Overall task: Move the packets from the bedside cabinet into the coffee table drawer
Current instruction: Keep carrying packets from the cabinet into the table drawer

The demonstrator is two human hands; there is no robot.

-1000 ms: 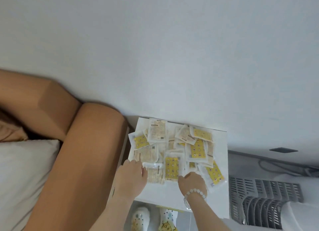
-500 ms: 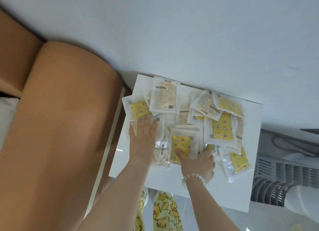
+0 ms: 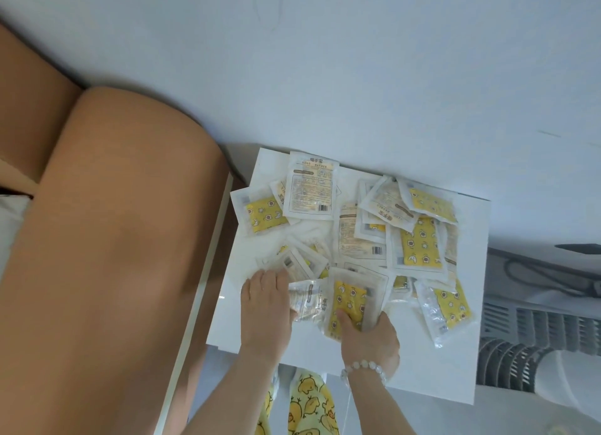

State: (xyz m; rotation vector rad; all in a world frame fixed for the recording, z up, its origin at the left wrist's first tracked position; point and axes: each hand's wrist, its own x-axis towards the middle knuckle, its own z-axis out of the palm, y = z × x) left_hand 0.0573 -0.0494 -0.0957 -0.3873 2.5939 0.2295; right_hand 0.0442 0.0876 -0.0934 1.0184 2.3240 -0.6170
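Packets (image 3: 357,239): a loose heap of flat rectangular sachets on the bedside cabinet (image 3: 435,369). They cover the far half of its top, up against the wall (image 3: 325,60).

Surroundings:
- The wall is pale, smooth and matt.
- The headboard (image 3: 113,239) is tan, padded, rounded and smooth-skinned. It stands just left of the cabinet.
- The cabinet's tabletop is glossy white with square corners.
- A grey slatted appliance (image 3: 527,334) stands to the right; I cannot tell what kind it is.

Packet material: clear or frosted film with white borders, crinkled and overlapping. Some show a yellow face with small printed figures. Others show a white back with text and a barcode. The heap has no common heading.

Left hand (image 3: 265,307): palm down at the near-left edge of the heap. The fingers reach toward a blurred packet and their tips are hidden. I cannot tell whether it grips anything.

Right hand (image 3: 370,337): the thumb presses on the face of a yellow packet (image 3: 346,301) and the fingers curl under its right edge, pinching it. The packet's long axis runs away from the person toward the wall, leaning slightly right.

Other packets:
- The text-side packet (image 3: 310,187) at far left lies back up, long axis toward the wall.
- The right-hand yellow one (image 3: 421,246) points the same way.

A bead bracelet (image 3: 364,368), pale and round-beaded, is on the right wrist.
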